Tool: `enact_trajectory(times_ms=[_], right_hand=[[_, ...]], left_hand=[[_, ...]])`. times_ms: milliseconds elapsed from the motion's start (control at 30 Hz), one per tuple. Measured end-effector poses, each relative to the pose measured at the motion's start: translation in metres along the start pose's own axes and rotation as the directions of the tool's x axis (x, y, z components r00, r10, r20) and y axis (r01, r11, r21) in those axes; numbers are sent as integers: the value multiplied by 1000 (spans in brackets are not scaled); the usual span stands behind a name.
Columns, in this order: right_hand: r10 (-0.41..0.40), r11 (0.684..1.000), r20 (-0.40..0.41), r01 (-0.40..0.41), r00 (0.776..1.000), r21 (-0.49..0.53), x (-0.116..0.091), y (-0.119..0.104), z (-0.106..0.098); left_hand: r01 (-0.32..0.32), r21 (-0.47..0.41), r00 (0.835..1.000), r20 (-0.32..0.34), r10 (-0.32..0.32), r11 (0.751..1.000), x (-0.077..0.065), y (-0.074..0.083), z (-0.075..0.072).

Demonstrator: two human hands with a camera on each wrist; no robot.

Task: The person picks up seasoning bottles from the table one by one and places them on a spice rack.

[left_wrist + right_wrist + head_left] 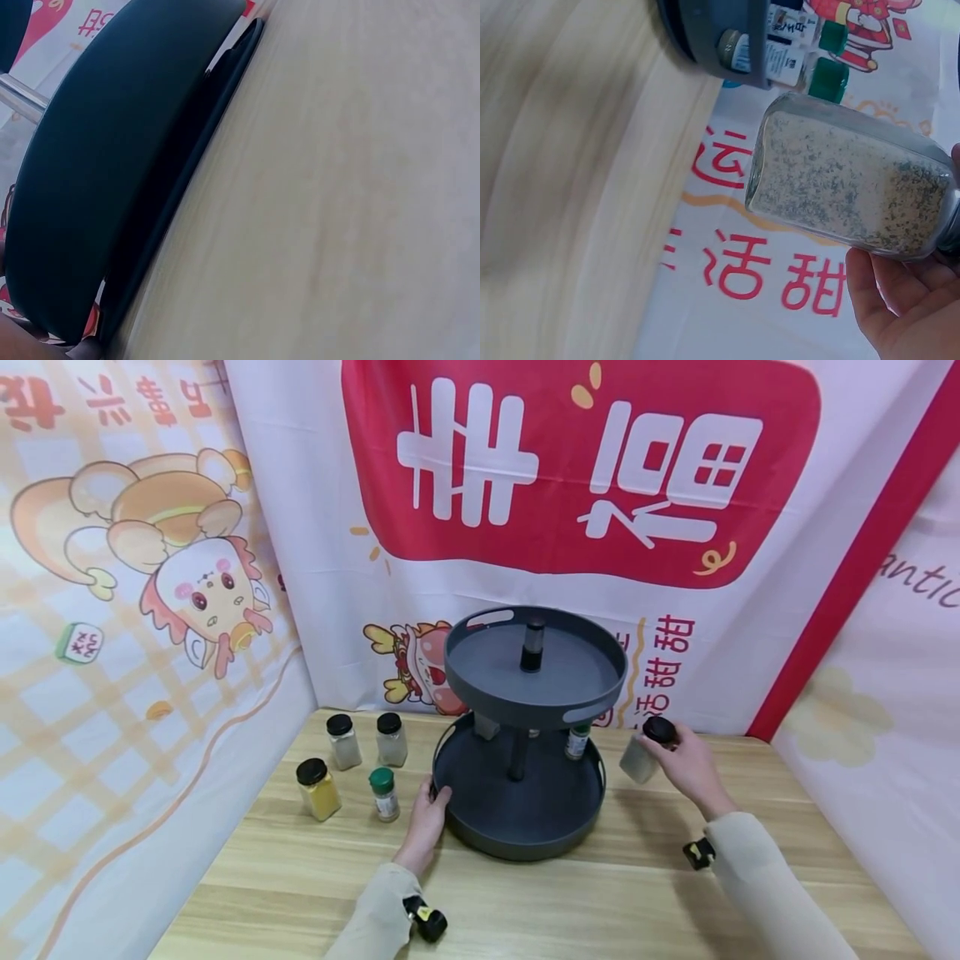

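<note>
My right hand (693, 768) holds a clear spice jar (847, 180) by its black lid (659, 730), tilted, to the right of a dark grey two-tier round tray (517, 847). Pale contents with dark flecks show through the jar's glass in the right wrist view. On the tray's left side, my left hand (425, 825) grips the rim of the lower tier, thumb over the edge. In the left wrist view only a bit of that hand (26, 341) shows, at the lower left corner beside the tray (97, 150).
Toward the back of the lower tier stand green-capped spice bottles (780, 64) and a clear jar (486, 727), partly hidden by the upper tier (487, 660). Left of the tray are black-lidded jars (345, 747), a yellow-filled jar (321, 795) and a green-capped bottle (385, 797). Printed cloth (300, 527) hangs behind.
</note>
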State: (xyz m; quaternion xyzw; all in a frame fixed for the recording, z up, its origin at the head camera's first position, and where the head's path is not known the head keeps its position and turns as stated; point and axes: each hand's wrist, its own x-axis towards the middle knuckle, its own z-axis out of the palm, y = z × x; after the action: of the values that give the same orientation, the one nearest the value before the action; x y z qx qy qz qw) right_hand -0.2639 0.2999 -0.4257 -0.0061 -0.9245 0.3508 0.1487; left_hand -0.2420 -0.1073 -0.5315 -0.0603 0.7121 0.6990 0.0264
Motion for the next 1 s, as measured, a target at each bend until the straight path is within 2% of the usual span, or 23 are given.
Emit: enact_trajectory(times_ms=[267, 567, 1000], right_hand=[[-41, 999, -33, 41, 999, -6, 1, -12, 1], [-43, 999, -16, 43, 999, 26, -1, -28, 2], [-120, 993, -79, 121, 990, 7, -7, -40, 9]], left_hand=[[0, 21, 1000, 1, 0, 1000, 3, -2, -2], [-8, 9, 1000, 8, 8, 1000, 5, 2, -3], [-29, 0, 999, 31, 29, 1000, 4, 1, -2]])
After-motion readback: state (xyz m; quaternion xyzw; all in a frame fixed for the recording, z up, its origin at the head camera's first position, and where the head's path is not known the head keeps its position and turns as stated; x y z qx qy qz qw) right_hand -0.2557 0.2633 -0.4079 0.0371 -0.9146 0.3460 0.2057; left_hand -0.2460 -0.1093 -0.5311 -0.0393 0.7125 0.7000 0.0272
